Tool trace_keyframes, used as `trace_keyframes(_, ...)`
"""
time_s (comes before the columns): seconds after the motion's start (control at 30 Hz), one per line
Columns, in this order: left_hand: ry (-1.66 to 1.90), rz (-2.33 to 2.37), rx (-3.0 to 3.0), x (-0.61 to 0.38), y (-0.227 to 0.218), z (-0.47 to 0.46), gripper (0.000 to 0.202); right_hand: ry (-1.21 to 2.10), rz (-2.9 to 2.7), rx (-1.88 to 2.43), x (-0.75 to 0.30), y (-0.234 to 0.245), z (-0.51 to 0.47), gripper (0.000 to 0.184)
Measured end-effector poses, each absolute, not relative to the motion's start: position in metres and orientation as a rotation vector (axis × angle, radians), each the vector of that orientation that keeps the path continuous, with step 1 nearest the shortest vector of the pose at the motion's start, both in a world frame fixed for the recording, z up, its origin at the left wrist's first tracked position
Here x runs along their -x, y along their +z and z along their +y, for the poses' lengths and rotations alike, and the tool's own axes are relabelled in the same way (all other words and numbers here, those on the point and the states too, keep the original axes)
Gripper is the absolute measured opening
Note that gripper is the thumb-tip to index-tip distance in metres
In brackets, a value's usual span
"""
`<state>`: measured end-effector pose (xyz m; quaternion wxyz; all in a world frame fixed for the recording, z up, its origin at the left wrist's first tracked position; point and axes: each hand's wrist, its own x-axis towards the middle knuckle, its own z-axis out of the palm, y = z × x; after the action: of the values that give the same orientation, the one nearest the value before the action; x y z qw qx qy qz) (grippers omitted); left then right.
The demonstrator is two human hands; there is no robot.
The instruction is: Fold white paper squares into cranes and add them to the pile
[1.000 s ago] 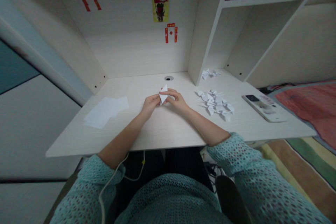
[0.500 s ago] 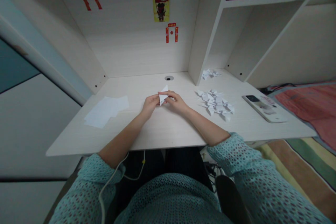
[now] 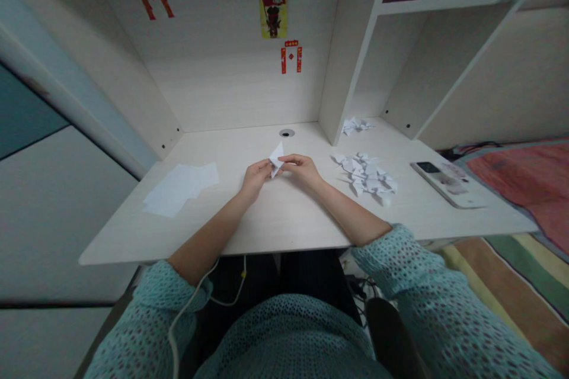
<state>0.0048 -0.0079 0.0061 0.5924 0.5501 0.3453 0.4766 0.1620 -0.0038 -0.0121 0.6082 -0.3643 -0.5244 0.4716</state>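
Observation:
Between my two hands, just above the white desk (image 3: 267,219), is a small piece of folded white paper (image 3: 276,157) with a pointed top and bottom. My left hand (image 3: 255,179) pinches its left edge, fingers closed. From the right, the thumb and fingertips of my right hand (image 3: 303,169) grip the other edge. Some of the paper is hidden by the fingers. Flat white paper sheets (image 3: 182,186) lie overlapping to the left of my left hand. Past my right hand is a pile of folded white paper pieces (image 3: 367,174).
A smaller group of folded papers (image 3: 355,125) sits behind the pile, beside the upright divider (image 3: 338,89). A phone (image 3: 447,183) lies near the desk's right end. A round cable hole (image 3: 287,132) is at the back. One white cable (image 3: 178,320) hangs by my left sleeve.
The fingers of my right hand have slid right, off the front of the folded paper to its right edge. More of the paper's creased face shows, and it looks slightly opened or turned.

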Motion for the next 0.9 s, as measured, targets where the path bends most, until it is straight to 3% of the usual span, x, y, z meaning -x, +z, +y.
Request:
trace_keyframes(0.37,1.179,0.851,-1.403,-0.0062,0.0035,-0.0037,0.049,1.183,-1.006,0.931,-0.1605,-0.0043,-0.0097,0.033)
trace_keyframes(0.9,1.378,0.971,-1.431,-0.005,0.0071,-0.005,0.034,1.069,-1.042,0.972,-0.158,-0.0048,-0.0105,0.029)
